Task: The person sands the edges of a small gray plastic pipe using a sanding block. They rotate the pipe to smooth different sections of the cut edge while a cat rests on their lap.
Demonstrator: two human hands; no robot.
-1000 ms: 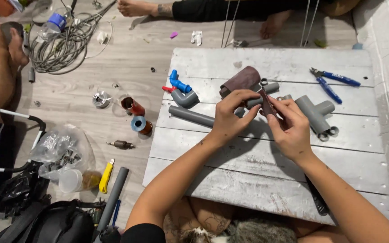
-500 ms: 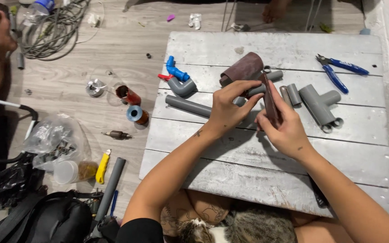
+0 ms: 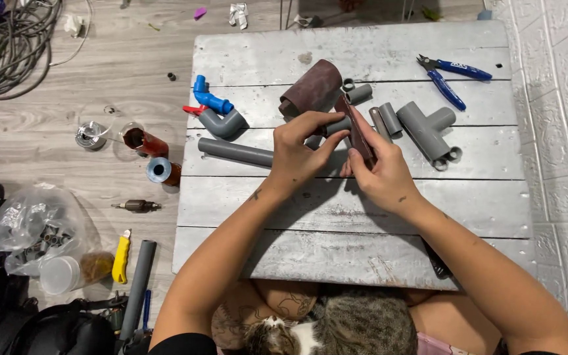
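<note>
Both hands meet over the middle of the grey wooden board (image 3: 363, 210): the left hand (image 3: 300, 154) grips a short grey pipe piece (image 3: 338, 125) by its end, and the right hand (image 3: 379, 172) pinches a strip of brown sandpaper (image 3: 357, 135) laid against that piece. Just behind them lies a brown sandpaper roll (image 3: 313, 89), with a long grey pipe (image 3: 235, 151) to the left, a grey elbow (image 3: 223, 121) beyond it and a grey tee fitting (image 3: 425, 128) to the right. Blue pliers (image 3: 451, 75) lie far right. Since the pipe piece is short and held only at one end, it could likely twist or slip from the fingers if the strip is pressed hard.
</note>
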